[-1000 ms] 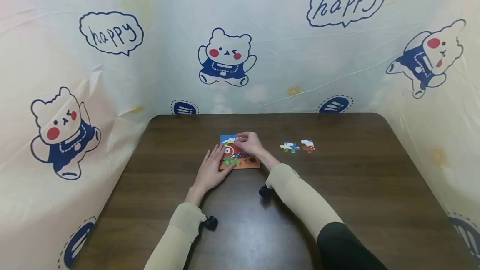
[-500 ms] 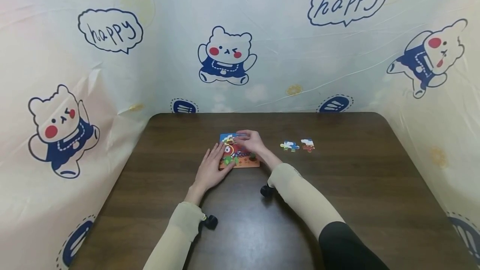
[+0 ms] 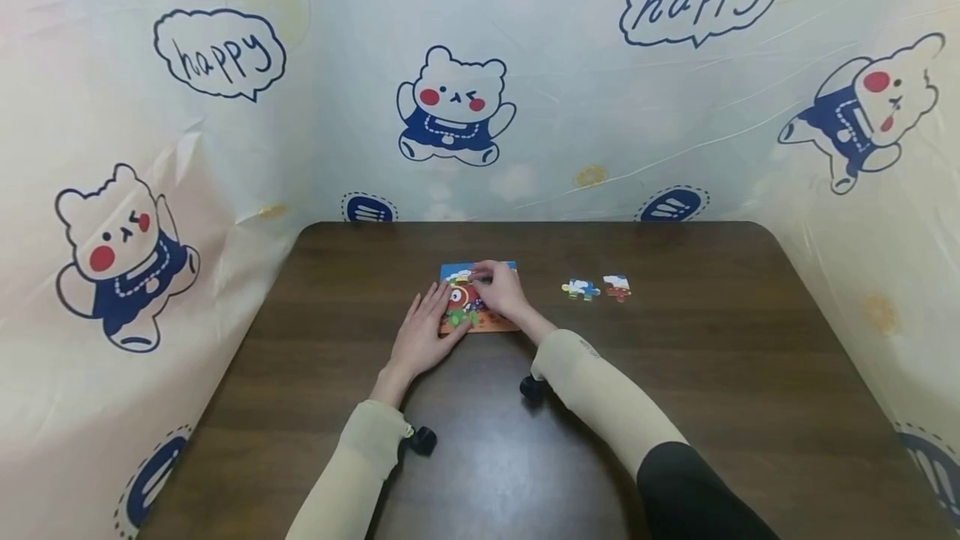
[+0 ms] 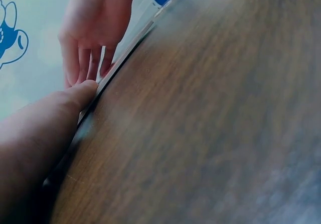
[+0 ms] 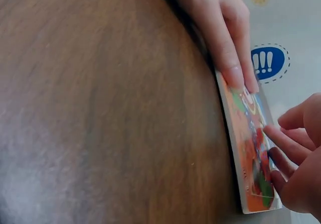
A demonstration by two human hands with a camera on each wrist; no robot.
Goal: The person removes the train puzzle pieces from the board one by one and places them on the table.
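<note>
A small jigsaw puzzle (image 3: pixel 495 324), blue along its far edge and orange along its near edge, lies on the brown table (image 3: pixel 675 390). My left hand (image 3: pixel 422 342) rests on the puzzle's left side, its fingers stretched out and the thumb at the near edge. Over the upper right part is my right hand (image 3: pixel 504 290), its loosely bent fingertips touching the picture in the right wrist view. No piece shows between those fingers (image 5: pixel 287 142). The hands cover part of the picture, which includes a red figure with a round white eye.
Two loose jigsaw pieces lie right of the puzzle: a blue, white and yellow piece (image 3: pixel 581 289) and a white and red piece (image 3: pixel 617 287). A printed cloth (image 3: pixel 540 132) with bears hangs behind the table and along its sides.
My right hand has shifted slightly over the puzzle's upper part, its fingers dipping towards the middle. My left hand stays in place. The loose pieces have not moved; the head view has tilted slightly.
</note>
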